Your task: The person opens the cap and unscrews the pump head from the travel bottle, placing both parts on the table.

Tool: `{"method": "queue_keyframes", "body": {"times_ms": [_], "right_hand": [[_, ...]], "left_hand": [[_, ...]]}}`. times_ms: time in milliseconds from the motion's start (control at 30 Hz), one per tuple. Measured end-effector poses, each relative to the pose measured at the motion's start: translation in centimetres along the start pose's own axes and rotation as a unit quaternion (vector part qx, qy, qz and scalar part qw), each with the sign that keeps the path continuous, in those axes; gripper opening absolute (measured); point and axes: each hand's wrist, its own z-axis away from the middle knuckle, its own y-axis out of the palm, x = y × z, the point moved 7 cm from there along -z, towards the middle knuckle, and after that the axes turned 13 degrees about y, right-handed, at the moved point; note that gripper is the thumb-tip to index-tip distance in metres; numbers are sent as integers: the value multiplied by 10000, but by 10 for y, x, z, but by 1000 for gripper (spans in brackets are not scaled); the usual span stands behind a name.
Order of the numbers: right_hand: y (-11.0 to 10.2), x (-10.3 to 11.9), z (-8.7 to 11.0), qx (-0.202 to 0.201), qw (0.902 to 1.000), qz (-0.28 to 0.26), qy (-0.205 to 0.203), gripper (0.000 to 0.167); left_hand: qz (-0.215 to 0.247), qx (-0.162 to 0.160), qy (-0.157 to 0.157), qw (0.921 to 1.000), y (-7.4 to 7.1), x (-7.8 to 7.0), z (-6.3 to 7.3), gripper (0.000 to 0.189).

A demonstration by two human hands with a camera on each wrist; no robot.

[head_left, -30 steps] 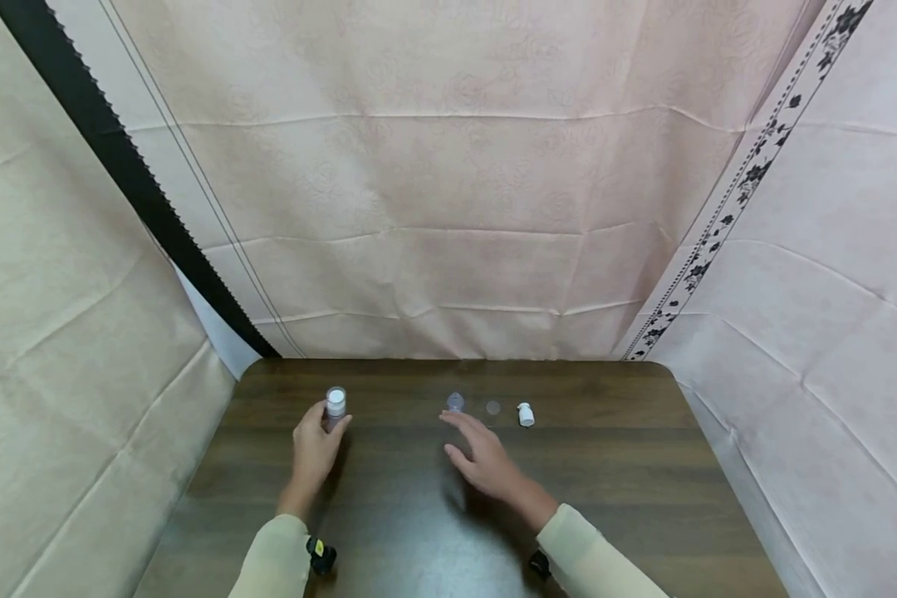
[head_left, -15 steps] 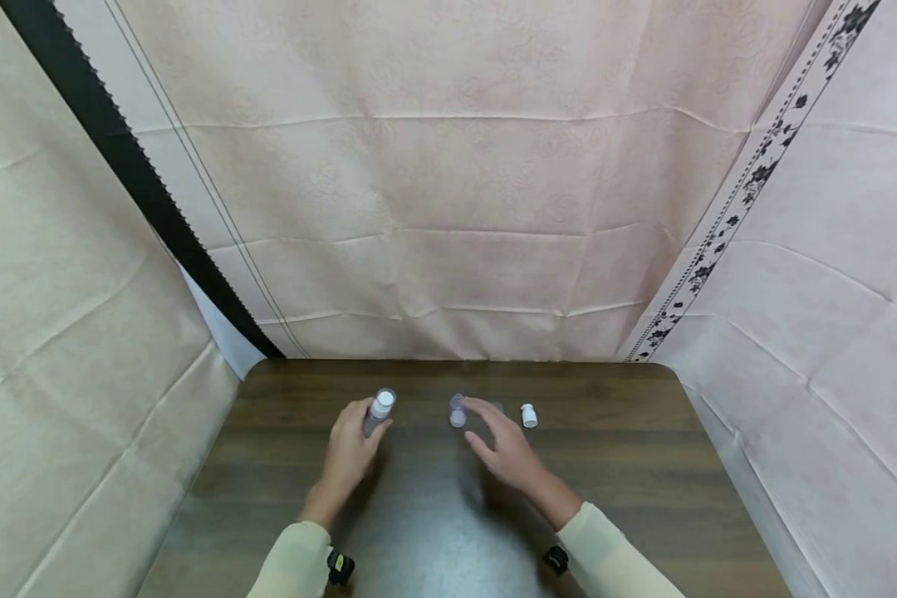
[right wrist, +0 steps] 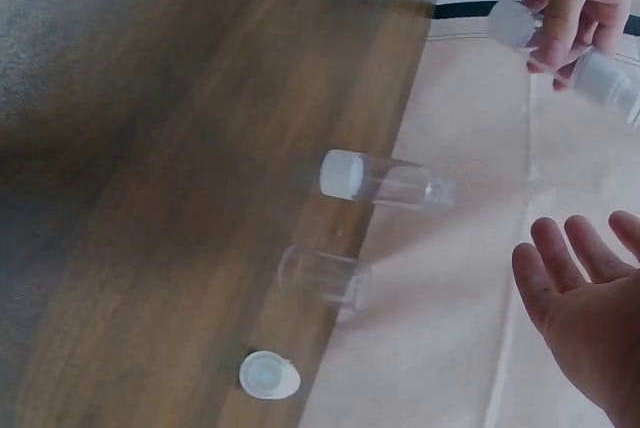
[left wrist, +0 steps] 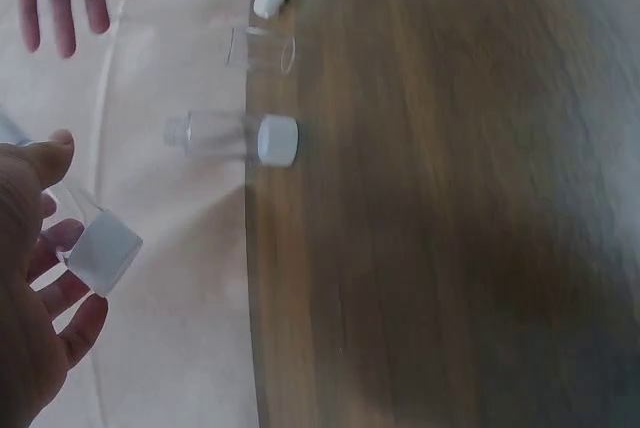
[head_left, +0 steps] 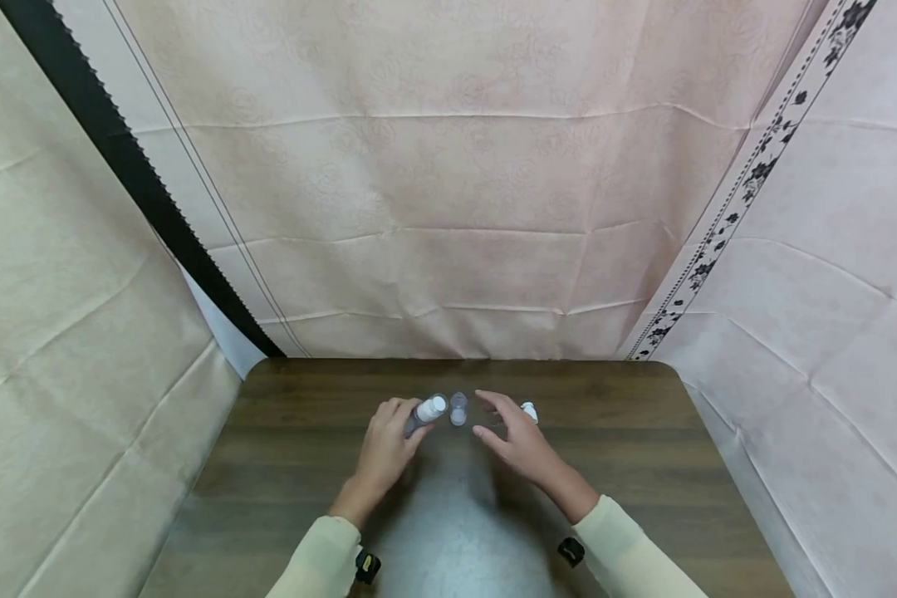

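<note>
My left hand [head_left: 384, 444] grips a small clear bottle [head_left: 428, 411] round its body, holding it tilted above the table. This bottle has a white top and, in the left wrist view, a white base [left wrist: 104, 252]. Just right of it a second clear bottle [head_left: 458, 409] stands upright on the table, with an uncovered neck and a white base [right wrist: 342, 174]. My right hand [head_left: 522, 448] hovers beside that bottle with fingers spread and nothing in them. Near the right hand are a clear cap [right wrist: 325, 275] and a small white nozzle top [right wrist: 269, 375].
The brown wooden table [head_left: 306, 498] ends at a straight back edge just behind the bottles. Pale cloth [head_left: 448, 249] hangs behind it and at both sides.
My left hand has carried its bottle to the right, from the table's left part to beside the standing bottle, tilting it. The right hand has shifted slightly right, away from the standing bottle.
</note>
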Motion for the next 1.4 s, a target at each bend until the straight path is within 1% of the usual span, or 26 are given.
{"method": "queue_keyframes", "body": {"times_ms": [100, 200, 267, 333, 533, 633, 767, 967, 1100, 1233, 1400], "right_hand": [[-3, 4, 1, 106, 9998, -54, 164, 60], [-5, 7, 2, 194, 9993, -20, 327, 60], [-5, 7, 2, 190, 9991, 83, 363, 59], [-5, 8, 3, 154, 9993, 44, 336, 56], [-8, 7, 4, -88, 9998, -167, 108, 40], [-9, 5, 5, -228, 9995, -193, 43, 35], [-13, 3, 7, -344, 9987, -374, 51, 29], [-17, -5, 10, -330, 9969, -684, 195, 26], [-17, -12, 11, -338, 9962, -761, 240, 26], [-18, -15, 14, -325, 9959, -770, 343, 26], [-19, -16, 15, -291, 9967, -640, 401, 28]], "left_hand": [[-137, 118, 275, 9995, 4, -11, -5, 43], [-271, 90, 576, 9979, 6, -21, -9, 44], [-372, 70, 747, 9965, 8, -27, -11, 44], [-493, 135, 875, 9949, 11, -31, -12, 45], [-768, 520, 1116, 9894, 21, -46, -15, 45], [-859, 604, 1231, 9868, 25, -52, -17, 46], [-924, 680, 1277, 9851, 30, -57, -19, 48], [-753, 1064, 1133, 9850, 35, -60, -19, 45], [-697, 1241, 1199, 9825, 38, -64, -19, 42], [-710, 1259, 1383, 9798, 39, -68, -19, 41], [-685, 1191, 1512, 9789, 39, -72, -19, 41]]}}
